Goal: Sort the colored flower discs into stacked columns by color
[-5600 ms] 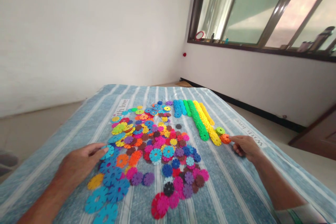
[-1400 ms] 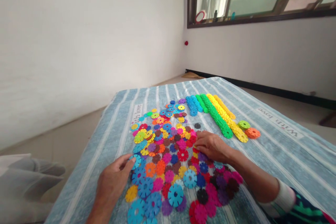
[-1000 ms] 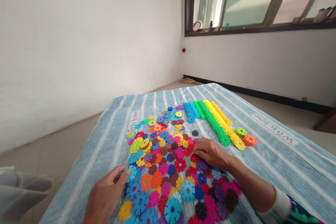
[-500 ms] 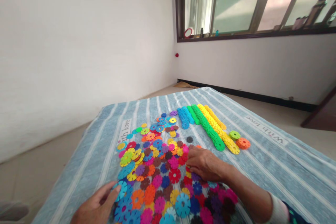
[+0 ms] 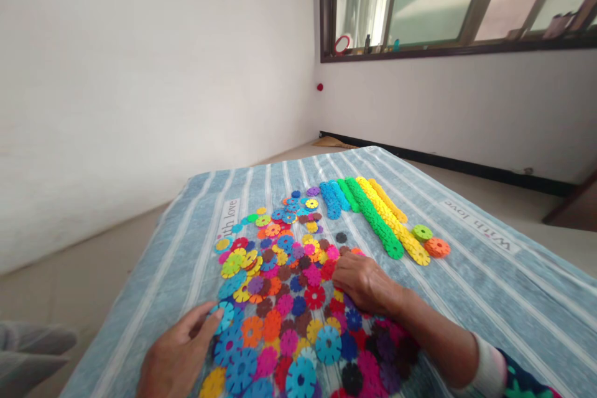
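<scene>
Many notched plastic snowflake discs (image 5: 284,305) in mixed colours lie spread over a striped blue cloth. At the left edge of this spread, my left hand (image 5: 176,348) has its thumb and forefinger on the rim of a light blue disc (image 5: 227,317), which they appear to pinch. My right hand (image 5: 366,283) rests over the right side of the spread, beside red and pink discs. Its fingers are curled down and pressed together; anything under or between them is hidden.
Rows of overlapping discs in blue (image 5: 331,202), green (image 5: 375,221) and yellow (image 5: 396,227) lie at the back right. Near them are a lime stack (image 5: 422,233) and an orange stack (image 5: 437,247). The cloth (image 5: 153,298) drops over the left edge; grey fabric (image 5: 32,348) shows below.
The view has shifted slightly, so the cloth and discs appear higher and further right. Both hands stay at nearly the same places among the discs.
</scene>
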`<state>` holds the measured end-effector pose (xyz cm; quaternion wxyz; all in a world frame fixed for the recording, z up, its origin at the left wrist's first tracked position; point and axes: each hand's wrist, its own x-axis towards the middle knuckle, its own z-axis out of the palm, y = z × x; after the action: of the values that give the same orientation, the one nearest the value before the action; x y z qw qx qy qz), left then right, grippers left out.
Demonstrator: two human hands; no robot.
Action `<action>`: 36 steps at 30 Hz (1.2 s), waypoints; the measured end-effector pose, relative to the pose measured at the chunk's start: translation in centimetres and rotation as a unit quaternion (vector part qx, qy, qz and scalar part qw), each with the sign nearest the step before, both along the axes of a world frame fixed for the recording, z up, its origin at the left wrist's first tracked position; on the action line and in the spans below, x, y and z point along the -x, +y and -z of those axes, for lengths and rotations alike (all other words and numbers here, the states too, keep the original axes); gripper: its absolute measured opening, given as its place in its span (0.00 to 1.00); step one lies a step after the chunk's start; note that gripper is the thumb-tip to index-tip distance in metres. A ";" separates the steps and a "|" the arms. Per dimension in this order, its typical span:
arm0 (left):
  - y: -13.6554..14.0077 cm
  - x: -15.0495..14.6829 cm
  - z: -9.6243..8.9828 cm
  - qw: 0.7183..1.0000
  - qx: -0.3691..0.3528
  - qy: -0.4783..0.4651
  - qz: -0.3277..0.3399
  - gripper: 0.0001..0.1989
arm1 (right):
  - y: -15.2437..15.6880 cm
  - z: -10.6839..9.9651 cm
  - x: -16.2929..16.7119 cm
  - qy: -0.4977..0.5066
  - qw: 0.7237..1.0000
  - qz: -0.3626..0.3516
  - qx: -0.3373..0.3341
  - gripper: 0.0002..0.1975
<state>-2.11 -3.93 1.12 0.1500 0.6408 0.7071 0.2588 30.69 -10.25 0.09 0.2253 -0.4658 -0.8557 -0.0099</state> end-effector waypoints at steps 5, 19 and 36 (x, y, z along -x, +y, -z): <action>-0.4 -0.6 -0.5 0.997 0.065 -0.026 -0.011 0.22 | -0.1 -1.4 -0.9 0.039 0.993 -0.066 0.084 0.18; -0.5 -0.5 -0.4 0.998 0.044 -0.035 -0.006 0.21 | -0.3 -2.1 -1.7 0.156 0.966 -0.085 0.190 0.12; -0.8 -1.0 -1.0 0.996 0.083 -0.030 -0.014 0.26 | 0.1 -0.8 -2.1 0.309 0.936 0.066 0.152 0.09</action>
<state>-1.11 -4.69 2.09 0.2203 0.6085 0.7299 0.2201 32.81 -10.17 0.89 0.4039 -0.5302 -0.7024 0.2498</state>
